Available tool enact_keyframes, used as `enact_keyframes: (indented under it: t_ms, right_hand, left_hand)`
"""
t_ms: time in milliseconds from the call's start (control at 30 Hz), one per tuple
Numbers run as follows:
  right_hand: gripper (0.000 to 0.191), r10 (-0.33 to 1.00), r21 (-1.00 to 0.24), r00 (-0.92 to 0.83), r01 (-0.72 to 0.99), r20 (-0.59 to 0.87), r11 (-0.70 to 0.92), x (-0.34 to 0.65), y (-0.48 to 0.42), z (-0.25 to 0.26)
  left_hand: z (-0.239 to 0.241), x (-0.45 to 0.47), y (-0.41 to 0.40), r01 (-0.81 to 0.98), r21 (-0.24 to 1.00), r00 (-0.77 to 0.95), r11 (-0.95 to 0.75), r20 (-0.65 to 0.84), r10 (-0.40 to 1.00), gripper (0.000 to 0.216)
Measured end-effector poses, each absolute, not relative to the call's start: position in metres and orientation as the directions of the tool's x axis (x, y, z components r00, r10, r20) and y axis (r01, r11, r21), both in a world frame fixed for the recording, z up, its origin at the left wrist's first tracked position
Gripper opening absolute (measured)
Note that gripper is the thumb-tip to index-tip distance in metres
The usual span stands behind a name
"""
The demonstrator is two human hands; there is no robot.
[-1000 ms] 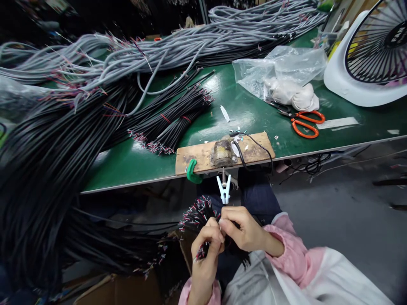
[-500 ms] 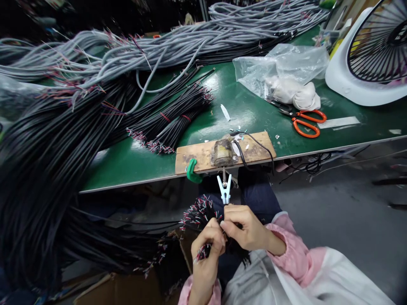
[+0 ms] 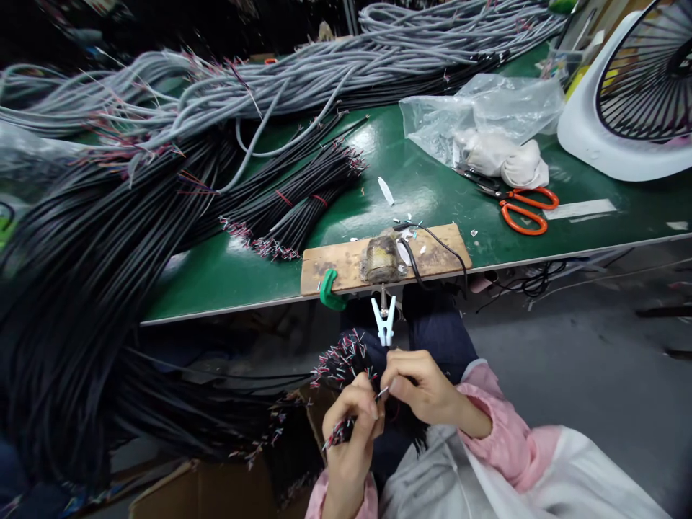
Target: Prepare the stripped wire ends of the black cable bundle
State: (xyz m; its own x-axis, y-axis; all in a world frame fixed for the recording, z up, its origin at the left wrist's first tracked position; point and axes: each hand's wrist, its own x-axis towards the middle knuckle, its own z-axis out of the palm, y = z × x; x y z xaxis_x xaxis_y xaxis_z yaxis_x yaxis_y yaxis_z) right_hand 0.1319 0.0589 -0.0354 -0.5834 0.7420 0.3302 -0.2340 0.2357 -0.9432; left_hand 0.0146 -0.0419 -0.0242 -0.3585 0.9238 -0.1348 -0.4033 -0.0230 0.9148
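My left hand (image 3: 350, 425) is closed round a small bunch of black cables with stripped coloured wire ends (image 3: 338, 434). My right hand (image 3: 419, 386) pinches one thin wire end (image 3: 381, 393) just beside the left thumb. A larger fan of cable ends (image 3: 343, 357) lies across my lap behind the hands. Directly above them a light blue clothes-peg clip (image 3: 383, 321) hangs from a taped fixture (image 3: 382, 259) on a wooden board (image 3: 338, 265) held to the table edge by a green clamp (image 3: 329, 289).
Big bundles of black cables (image 3: 81, 288) and grey cables (image 3: 303, 79) cover the green table (image 3: 227, 277) and spill off its left side. Orange-handled scissors (image 3: 519, 205), a plastic bag with white cloth (image 3: 486, 137) and a white fan (image 3: 632, 94) sit at right. A cardboard box (image 3: 216, 490) stands below.
Both hands stayed in my lap. The right hand's pinch has drawn one wire end out from the bunch, and the view shifted slightly.
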Motion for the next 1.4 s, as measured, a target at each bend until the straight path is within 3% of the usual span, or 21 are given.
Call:
enact_keyframes:
  t_ms: [300,467,600,733,933,1133,1267,1400]
  right_hand:
    - [0.043,0.704,-0.913,-0.585,-0.204,0.403,0.354,0.124,0.049,-0.030]
    - [0.028,0.796,-0.940,-0.500,-0.218,0.340,0.264,0.130,0.052,-0.037]
    - [0.015,0.776,-0.904,-0.465,-0.253,0.426,0.344,0.129,0.050,-0.037]
    - [0.017,0.758,-0.870,-0.435,-0.153,0.486,0.469,0.127,0.047,-0.036]
    - [0.017,0.840,-0.914,-0.376,-0.047,0.391,0.404,0.134,0.050,-0.037]
    - [0.010,0.756,-0.886,-0.466,-0.184,0.461,0.426,0.134,0.049,-0.032]
    - [0.016,0.799,-0.928,-0.472,-0.197,0.373,0.317,0.133,0.047,-0.033]
    - [0.023,0.838,-0.971,-0.526,-0.240,0.148,0.021,0.133,0.048,-0.037]
  left_hand:
    - [-0.025,0.011,-0.042,-0.361,0.932,-0.403,-0.017,-0.140,0.904,0.024]
    - [-0.026,0.012,-0.043,-0.401,0.916,-0.440,-0.007,-0.186,0.879,0.024]
    - [-0.026,0.013,-0.040,-0.391,0.920,-0.437,-0.020,-0.167,0.884,0.024]
    - [-0.027,0.013,-0.037,-0.355,0.935,-0.443,-0.020,-0.149,0.884,0.022]
    - [-0.026,0.013,-0.040,-0.380,0.925,-0.457,-0.006,-0.183,0.870,0.023]
    - [-0.026,0.014,-0.039,-0.355,0.935,-0.451,-0.013,-0.159,0.878,0.022]
    - [-0.030,0.011,-0.041,-0.284,0.958,-0.434,0.039,-0.165,0.885,0.022]
    - [-0.029,0.010,-0.043,-0.245,0.966,-0.389,0.079,-0.173,0.905,0.025]
